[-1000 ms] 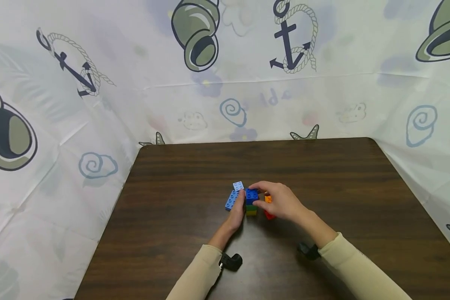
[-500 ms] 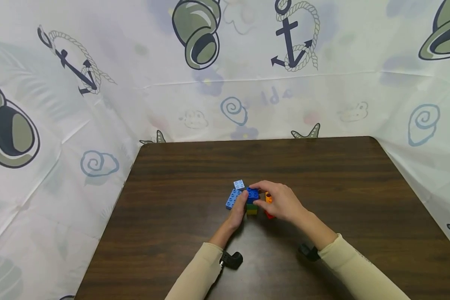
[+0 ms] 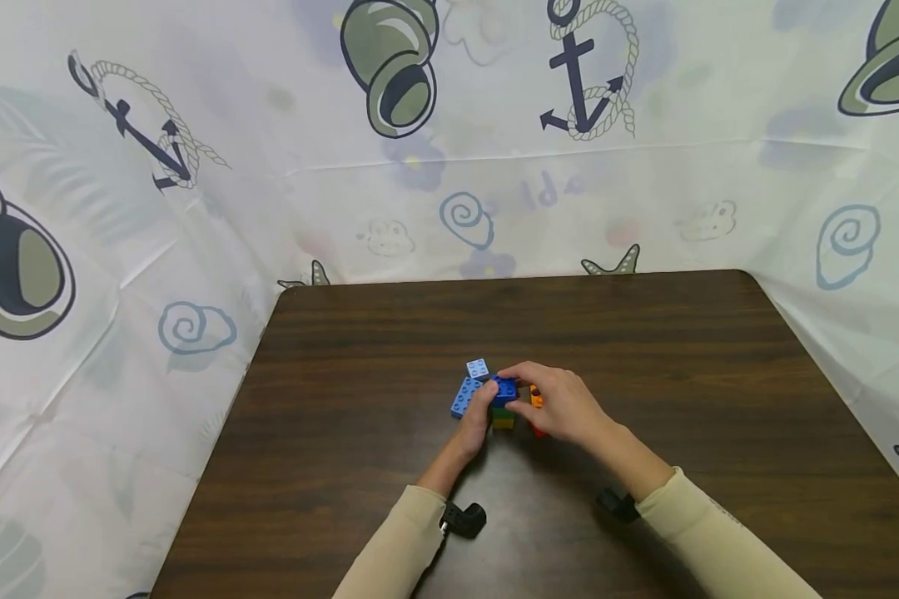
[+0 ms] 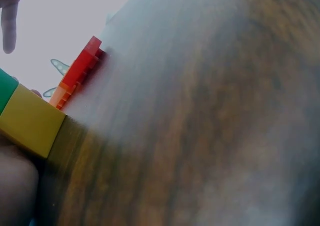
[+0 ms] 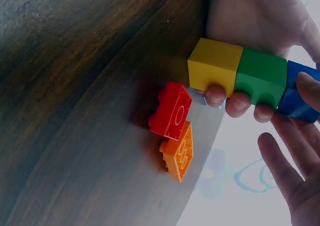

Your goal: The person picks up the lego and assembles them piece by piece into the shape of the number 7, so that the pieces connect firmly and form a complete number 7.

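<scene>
A small tower of toy building bricks stands between the hands, with a yellow brick (image 5: 214, 63) at the bottom, a green brick (image 5: 260, 78) in the middle and blue (image 3: 505, 391) on top. My left hand (image 3: 474, 424) holds the tower from the left; in the right wrist view its fingertips curl round the far side of the yellow and green. From the right, my right hand (image 3: 562, 403) pinches the blue top between thumb and fingers. Part of the blue is covered by that thumb in the right wrist view.
Left of the tower lie a long light blue brick (image 3: 463, 398) and a paler square brick (image 3: 477, 368). A red brick (image 5: 170, 110) and an orange brick (image 5: 179, 153) lie on their sides to the right, partly behind the right hand. All are on the dark wooden table (image 3: 330, 466).
Both hands keep their hold on the brick tower. Only a slight shift of the whole head view shows; the bricks stay in place.
</scene>
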{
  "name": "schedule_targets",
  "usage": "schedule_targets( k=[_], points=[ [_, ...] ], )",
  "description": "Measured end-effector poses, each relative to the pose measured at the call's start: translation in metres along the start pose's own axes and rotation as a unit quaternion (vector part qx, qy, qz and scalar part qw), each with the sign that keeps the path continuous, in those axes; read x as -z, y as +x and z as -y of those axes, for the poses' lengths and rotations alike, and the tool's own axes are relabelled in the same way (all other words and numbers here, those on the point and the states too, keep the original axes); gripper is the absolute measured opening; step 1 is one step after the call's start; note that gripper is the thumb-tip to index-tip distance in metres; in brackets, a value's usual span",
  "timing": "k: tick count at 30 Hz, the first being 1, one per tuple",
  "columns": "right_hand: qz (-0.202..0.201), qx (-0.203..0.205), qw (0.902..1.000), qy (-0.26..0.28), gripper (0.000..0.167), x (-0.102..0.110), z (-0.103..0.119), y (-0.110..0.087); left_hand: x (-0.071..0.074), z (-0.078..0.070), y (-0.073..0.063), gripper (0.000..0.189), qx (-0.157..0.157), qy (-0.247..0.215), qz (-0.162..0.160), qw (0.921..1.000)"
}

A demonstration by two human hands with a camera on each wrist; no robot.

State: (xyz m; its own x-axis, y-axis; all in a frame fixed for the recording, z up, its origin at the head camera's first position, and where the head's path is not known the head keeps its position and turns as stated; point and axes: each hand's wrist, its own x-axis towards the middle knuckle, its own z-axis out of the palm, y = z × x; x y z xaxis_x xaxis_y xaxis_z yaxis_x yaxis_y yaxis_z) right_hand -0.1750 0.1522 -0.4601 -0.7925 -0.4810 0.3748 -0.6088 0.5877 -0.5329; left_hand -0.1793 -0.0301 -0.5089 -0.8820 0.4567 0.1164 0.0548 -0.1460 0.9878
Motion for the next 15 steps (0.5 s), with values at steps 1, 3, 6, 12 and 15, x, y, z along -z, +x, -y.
schedule_targets(
  k=[1,3,6,12,15],
  points=[
    [-0.001,0.0,1.0,-0.001,0.045,0.0,0.0,0.0,0.0,0.0,0.0,0.048,0.001,0.003,0.0,1.0],
    [0.0,-0.002,1.0,-0.003,0.044,0.0,0.0,-0.001,-0.001,0.0,-0.001,0.049,0.0,0.005,-0.001,1.0],
    [0.003,-0.005,1.0,-0.004,0.044,-0.001,-0.001,-0.002,-0.002,-0.002,-0.002,0.049,0.001,0.011,-0.002,0.9999],
    [0.004,-0.006,1.0,0.002,0.044,0.0,-0.002,-0.001,-0.003,-0.007,0.0,0.046,-0.002,0.048,-0.013,0.9988],
    [0.004,-0.006,1.0,0.006,0.044,0.0,-0.002,0.0,-0.004,-0.01,0.002,0.041,-0.01,0.059,-0.018,0.9981]
  ],
)
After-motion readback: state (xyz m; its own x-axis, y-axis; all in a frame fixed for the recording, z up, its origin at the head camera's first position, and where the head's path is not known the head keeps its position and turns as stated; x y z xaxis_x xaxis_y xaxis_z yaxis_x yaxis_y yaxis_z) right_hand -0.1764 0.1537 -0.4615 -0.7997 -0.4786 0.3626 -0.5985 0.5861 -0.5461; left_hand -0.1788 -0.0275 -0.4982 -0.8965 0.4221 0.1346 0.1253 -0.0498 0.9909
